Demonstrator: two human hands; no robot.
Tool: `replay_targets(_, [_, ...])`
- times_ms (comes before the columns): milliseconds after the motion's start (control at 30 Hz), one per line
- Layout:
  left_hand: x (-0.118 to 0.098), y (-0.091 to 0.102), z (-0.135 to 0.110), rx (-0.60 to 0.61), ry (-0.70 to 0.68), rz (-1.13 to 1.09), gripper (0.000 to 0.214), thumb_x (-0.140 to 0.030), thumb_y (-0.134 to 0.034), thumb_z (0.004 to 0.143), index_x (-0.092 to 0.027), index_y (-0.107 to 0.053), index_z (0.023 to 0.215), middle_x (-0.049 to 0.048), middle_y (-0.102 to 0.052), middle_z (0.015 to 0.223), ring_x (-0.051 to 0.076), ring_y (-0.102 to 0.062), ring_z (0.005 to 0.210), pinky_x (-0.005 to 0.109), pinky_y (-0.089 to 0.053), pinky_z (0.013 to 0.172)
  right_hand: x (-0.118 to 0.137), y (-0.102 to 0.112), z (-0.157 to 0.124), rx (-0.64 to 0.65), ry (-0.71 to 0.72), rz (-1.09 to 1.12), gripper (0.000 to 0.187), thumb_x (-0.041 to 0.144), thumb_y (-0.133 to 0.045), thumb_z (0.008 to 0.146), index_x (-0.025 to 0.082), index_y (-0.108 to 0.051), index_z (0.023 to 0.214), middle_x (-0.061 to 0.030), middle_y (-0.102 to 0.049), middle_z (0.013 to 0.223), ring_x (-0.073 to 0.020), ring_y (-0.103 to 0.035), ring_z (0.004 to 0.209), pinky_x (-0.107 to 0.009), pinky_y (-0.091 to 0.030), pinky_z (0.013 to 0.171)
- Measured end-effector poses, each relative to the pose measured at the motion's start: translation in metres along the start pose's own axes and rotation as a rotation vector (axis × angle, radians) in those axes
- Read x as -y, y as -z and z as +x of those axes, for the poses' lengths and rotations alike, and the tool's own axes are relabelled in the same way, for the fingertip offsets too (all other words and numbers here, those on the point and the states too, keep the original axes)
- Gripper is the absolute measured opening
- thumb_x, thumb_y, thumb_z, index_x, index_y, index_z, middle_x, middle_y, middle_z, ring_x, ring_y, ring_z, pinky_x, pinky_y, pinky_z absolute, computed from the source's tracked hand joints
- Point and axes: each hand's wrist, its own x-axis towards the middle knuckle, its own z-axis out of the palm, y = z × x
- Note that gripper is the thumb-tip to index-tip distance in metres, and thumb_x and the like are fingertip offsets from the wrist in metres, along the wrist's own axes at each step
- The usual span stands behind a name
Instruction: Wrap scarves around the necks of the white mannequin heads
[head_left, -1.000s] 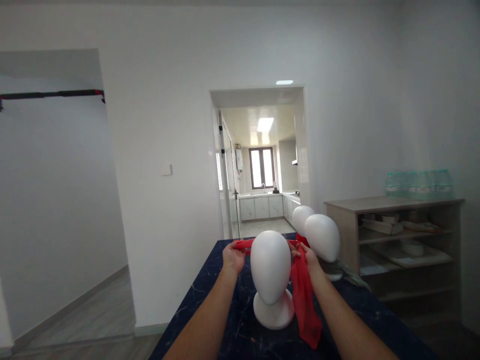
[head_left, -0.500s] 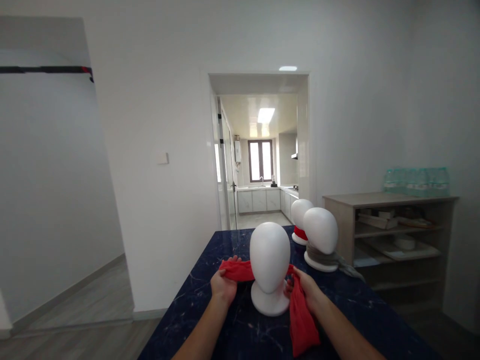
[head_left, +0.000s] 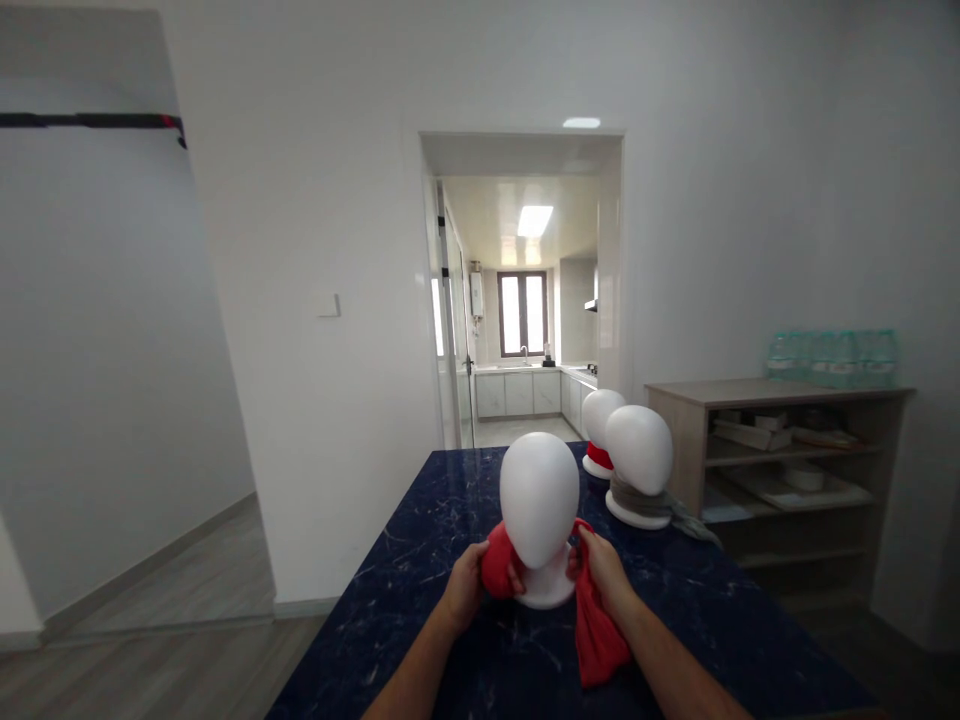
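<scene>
A white mannequin head [head_left: 539, 495] stands upright on the dark blue marbled table [head_left: 420, 540] in front of me. A red scarf [head_left: 602, 640] passes behind its neck, and both of its ends come forward. At the left side of the neck, my left hand [head_left: 466, 590] is closed on one part of the scarf, with fingertips showing close to the neck. On the other side my right hand [head_left: 604, 575] grips the scarf near the neck, and a long end hangs below it onto the table. The scarf's stretch behind the neck is hidden.
Farther back on the right stand two more white heads: one with a grey scarf [head_left: 637, 500] round its neck, the other with a red band [head_left: 598, 456]. A wooden shelf unit [head_left: 679, 395] beside the table carries several bottles [head_left: 832, 358]. Beyond the table a doorway opens into a kitchen.
My left hand has moved right and inward, bringing its part of the scarf from stretched out sideways to bunched against the neck. My right hand keeps its hold in nearly the same place.
</scene>
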Motion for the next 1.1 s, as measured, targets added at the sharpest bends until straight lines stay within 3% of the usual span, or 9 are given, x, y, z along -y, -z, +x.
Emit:
replay_targets(100, [0.001,0.001,-0.006,0.088,-0.023,0.154,0.026,-0.026,-0.06,0.08,-0.014,-0.077,0.065,0.0147,-0.075,0.068,0.033,-0.075,0.078,0.039,-0.057,0.074,0.001,-0.003,-0.001,-0.04,0.042,-0.02,0.04,0.056,-0.077,0.076,0.02,-0.062,0.086,0.0031,-0.062,0.052,-0.0154,-0.057,0.039,-0.025,-0.045,0.041])
replay_targets(233, [0.003,-0.001,-0.01,0.006,-0.151,0.354,0.019,-0.015,-0.063,0.073,-0.022,-0.079,0.065,0.0065,-0.077,0.074,0.03,-0.072,0.083,0.036,-0.055,0.078,0.0,-0.007,-0.001,-0.052,0.06,-0.043,0.047,0.062,-0.079,0.068,0.021,-0.061,0.082,0.0042,-0.059,0.049,-0.0158,-0.055,0.039,-0.026,-0.043,0.04])
replay_targets(300, [0.005,-0.005,-0.008,0.013,-0.148,0.442,0.02,-0.015,-0.063,0.074,-0.022,-0.079,0.065,0.004,-0.075,0.069,0.027,-0.07,0.076,0.035,-0.053,0.073,-0.001,-0.007,0.0,-0.049,0.067,-0.057,0.051,0.065,-0.078,0.064,0.021,-0.061,0.083,0.0047,-0.058,0.049,-0.016,-0.054,0.038,-0.026,-0.042,0.039])
replay_targets(367, [0.007,-0.013,-0.007,0.094,-0.136,0.55,0.02,-0.017,-0.063,0.076,-0.021,-0.08,0.067,0.0029,-0.073,0.065,0.025,-0.067,0.071,0.034,-0.051,0.071,-0.001,-0.006,0.0,-0.045,0.075,-0.073,0.054,0.067,-0.078,0.063,0.021,-0.061,0.084,0.0049,-0.058,0.049,-0.0155,-0.054,0.038,-0.026,-0.042,0.039])
replay_targets(533, [0.008,-0.026,-0.005,0.209,-0.192,0.703,0.023,-0.022,-0.062,0.082,-0.02,-0.085,0.083,0.0028,-0.077,0.075,0.025,-0.068,0.078,0.036,-0.052,0.082,-0.004,-0.005,0.001,-0.047,0.102,-0.13,0.058,0.073,-0.075,0.063,0.021,-0.061,0.083,0.0048,-0.059,0.052,-0.014,-0.053,0.04,-0.026,-0.041,0.041])
replay_targets(700, [0.021,-0.018,0.002,0.153,-0.227,0.711,0.028,-0.024,-0.064,0.082,-0.014,-0.086,0.096,0.0054,-0.08,0.082,0.025,-0.071,0.085,0.035,-0.054,0.084,-0.003,-0.008,-0.004,-0.034,0.148,-0.213,0.058,0.076,-0.073,0.064,0.022,-0.059,0.077,0.0055,-0.056,0.052,-0.0138,-0.051,0.041,-0.026,-0.039,0.043])
replay_targets(833, [0.034,-0.01,0.008,0.079,-0.235,0.7,0.033,-0.021,-0.065,0.078,-0.013,-0.086,0.103,0.0067,-0.082,0.089,0.026,-0.073,0.087,0.034,-0.055,0.082,0.007,-0.01,-0.021,-0.045,0.237,-0.421,0.059,0.079,-0.069,0.069,0.021,-0.063,0.078,-0.0001,-0.064,0.06,-0.0191,-0.061,0.054,-0.029,-0.044,0.052])
replay_targets(967, [0.04,-0.005,0.011,0.059,-0.243,0.676,0.034,-0.022,-0.065,0.08,-0.013,-0.086,0.105,0.0073,-0.083,0.09,0.026,-0.074,0.086,0.034,-0.055,0.081,0.014,-0.004,-0.053,-0.049,0.406,-0.668,0.055,0.07,-0.061,0.082,0.018,-0.07,0.099,-0.0118,-0.079,0.092,-0.0291,-0.074,0.087,-0.033,-0.053,0.071])
replay_targets(1100, [0.042,-0.003,0.013,0.043,-0.232,0.647,0.032,-0.025,-0.068,0.081,-0.013,-0.086,0.104,0.0076,-0.083,0.089,0.026,-0.074,0.085,0.034,-0.056,0.08,0.01,0.003,-0.087,-0.116,0.501,-0.749,0.045,0.056,-0.057,0.089,0.021,-0.063,0.118,-0.0125,-0.079,0.107,-0.0285,-0.075,0.089,-0.034,-0.054,0.075])
